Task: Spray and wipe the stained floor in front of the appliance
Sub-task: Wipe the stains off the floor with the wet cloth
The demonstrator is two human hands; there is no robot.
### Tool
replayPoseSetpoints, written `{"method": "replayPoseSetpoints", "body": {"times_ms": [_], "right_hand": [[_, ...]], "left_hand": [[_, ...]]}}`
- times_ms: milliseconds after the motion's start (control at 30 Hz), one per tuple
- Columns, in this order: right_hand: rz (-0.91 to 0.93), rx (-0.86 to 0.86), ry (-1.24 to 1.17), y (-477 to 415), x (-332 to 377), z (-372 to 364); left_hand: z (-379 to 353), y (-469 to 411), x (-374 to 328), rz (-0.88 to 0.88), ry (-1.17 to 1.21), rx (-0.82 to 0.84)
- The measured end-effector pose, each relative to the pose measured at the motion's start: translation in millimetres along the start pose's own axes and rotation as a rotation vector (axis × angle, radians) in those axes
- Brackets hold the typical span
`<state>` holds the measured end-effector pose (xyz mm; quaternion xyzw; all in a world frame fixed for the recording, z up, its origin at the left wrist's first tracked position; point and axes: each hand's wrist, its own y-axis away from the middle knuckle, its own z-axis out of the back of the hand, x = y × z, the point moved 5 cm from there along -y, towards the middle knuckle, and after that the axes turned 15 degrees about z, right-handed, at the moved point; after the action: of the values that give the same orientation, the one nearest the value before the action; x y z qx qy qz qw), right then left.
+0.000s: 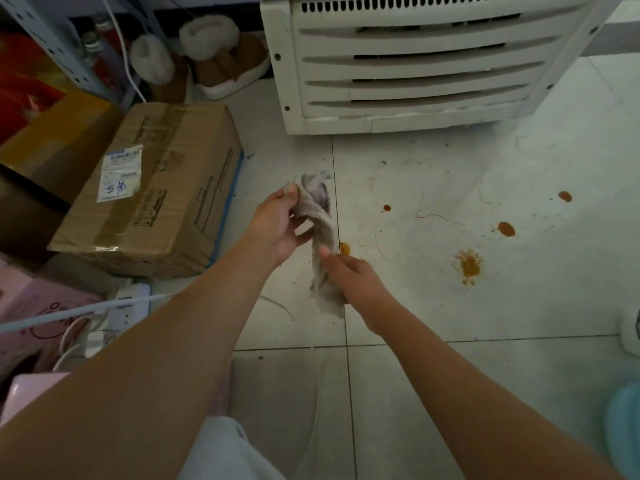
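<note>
Both hands — left hand (277,225), right hand (353,277) — grip the rag (320,233) above stained floor (469,265).

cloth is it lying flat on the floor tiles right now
No, the cloth hangs twisted between the left hand, which grips its top, and the right hand, which grips its lower part.
</note>
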<state>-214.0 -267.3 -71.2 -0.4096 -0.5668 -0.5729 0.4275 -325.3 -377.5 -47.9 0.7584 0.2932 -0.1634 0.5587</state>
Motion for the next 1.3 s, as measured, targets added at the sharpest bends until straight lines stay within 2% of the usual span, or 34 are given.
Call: {"method": "replayPoseSetpoints", "body": {"times_ms": [100, 200, 233, 333, 400, 533, 600, 700, 767, 833, 900, 967, 1033, 1100, 1233, 1300], "right_hand": [[0.057, -0.029, 0.033, 2, 5, 2], [0.179, -0.229, -0.097, 1, 8, 22], [0.216, -0.243, -0.167, 0, 10, 26], [0.244, -0.126, -0.276, -4, 20, 28], [0.254, -0.102, -0.189, -8, 30, 30], [0.337, -0.265, 0.019, -16, 55, 45], [0.375, -0.334, 0.136, -16, 62, 50], [0.325, -0.425, 0.217, -16, 61, 64], [0.281, -0.350, 0.203, -16, 61, 71], [0.271, -0.087, 0.267, -14, 62, 66], [0.254, 0.225, 0.514, -9, 63, 51], [0.253, 0.336, 0.844, -10, 60, 43], [0.335, 0.281, 1.100, -18, 64, 39], [0.491, 0.182, 1.188, -27, 73, 32], [0.720, -0.001, 1.058, -39, 108, 19], [0.782, -0.029, 1.023, -37, 112, 12]], "left_hand": [[-15, 6, 3, 0.054, 0.071, 0.110], [-25, 17, 7, 0.120, 0.023, 0.146], [-29, 19, 9, 0.143, -0.004, 0.166], [-31, 20, 10, 0.116, -0.050, 0.189], [-28, 20, 8, 0.080, -0.108, 0.208], [-19, 19, 24, 0.167, -0.480, 0.153], [-20, 15, 28, 0.170, -0.502, 0.121], [-21, 17, 17, 0.089, -0.405, 0.006], [-19, 22, 8, -0.002, -0.469, -0.087], [-19, 27, 3, -0.062, -0.593, -0.111], [-21, 33, -1, -0.088, -0.746, -0.119], [-21, 38, -2, -0.091, -0.986, -0.168], [-20, 40, -5, -0.117, -1.079, -0.201], [-18, 41, -15, -0.211, -1.007, -0.245], [-9, 50, -45, -0.432, -0.837, -0.330], [-3, 57, -50, -0.472, -0.759, -0.336]]}}
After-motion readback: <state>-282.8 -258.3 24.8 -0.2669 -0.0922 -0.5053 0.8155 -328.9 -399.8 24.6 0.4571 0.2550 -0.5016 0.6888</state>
